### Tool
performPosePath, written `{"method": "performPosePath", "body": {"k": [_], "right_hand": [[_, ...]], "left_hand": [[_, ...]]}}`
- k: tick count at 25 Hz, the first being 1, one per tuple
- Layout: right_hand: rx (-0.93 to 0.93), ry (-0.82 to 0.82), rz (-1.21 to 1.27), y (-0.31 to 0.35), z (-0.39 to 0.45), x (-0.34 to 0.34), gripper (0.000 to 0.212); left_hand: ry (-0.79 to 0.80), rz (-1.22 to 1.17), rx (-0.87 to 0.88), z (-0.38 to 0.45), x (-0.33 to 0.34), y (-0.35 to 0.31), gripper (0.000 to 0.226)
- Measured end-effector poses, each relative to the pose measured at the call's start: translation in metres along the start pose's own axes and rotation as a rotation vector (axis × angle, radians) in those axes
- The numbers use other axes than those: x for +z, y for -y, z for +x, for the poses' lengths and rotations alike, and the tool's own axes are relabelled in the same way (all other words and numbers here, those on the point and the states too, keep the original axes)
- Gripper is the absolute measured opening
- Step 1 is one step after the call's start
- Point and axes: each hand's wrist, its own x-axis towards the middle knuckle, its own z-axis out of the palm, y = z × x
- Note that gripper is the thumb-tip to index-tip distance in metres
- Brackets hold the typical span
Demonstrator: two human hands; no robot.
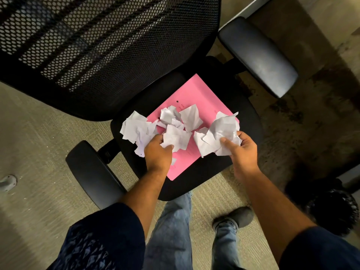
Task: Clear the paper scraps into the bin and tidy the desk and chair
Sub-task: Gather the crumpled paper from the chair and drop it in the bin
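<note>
— Left hand point(158, 151) is closed on a bunch of white scraps point(176, 140), and the right hand point(242, 148) is closed on another bunch. Both are low over the chair seat point(241, 110). Do you agree?

— Yes. Both hands are grasping paper. The left bunch sits over the front-left part of the seat, the right bunch near the seat's right edge.

— And what is not yet taken?

— Some loose scraps lie between the hands and a little farther, toward the backrest point(109, 43). They rest on a pink sheet point(194, 90) that covers the middle of the seat. The left hand is nearer to them, I think.

— Where is the bin?

— I believe it is the dark round thing with a black bag point(331, 209) on the floor, beyond the seat's front-right corner. I cannot tell for sure, it is very dark there.

— So which hand goes first?

— The right one is on that side, so it is nearer. The carry would go right and back toward the person's body.
</note>
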Motion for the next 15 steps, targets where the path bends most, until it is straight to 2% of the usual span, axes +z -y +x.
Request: {"method": "performPosePath", "body": {"k": [3, 7, 12, 15], "right_hand": [[-0.002, -0.009, 0.002, -0.002, -0.006, -0.008, 0.022], [0.001, -0.006, 0.012, -0.003, -0.012, -0.017, 0.022], [0.008, 0.002, 0.091, 0.001, -0.024, -0.034, 0.024], [0.018, 0.010, 0.135, 0.004, -0.034, -0.047, 0.026]], "left_hand": [[-0.009, -0.026, 0.025, -0.010, -0.002, 0.003, 0.014], [0.033, -0.120, 0.048, -0.022, -0.007, 0.000, 0.012], [0.146, -0.459, 0.043, -0.045, -0.012, -0.020, 0.018], [0.183, -0.562, 0.031, -0.057, -0.012, -0.028, 0.022]]}}
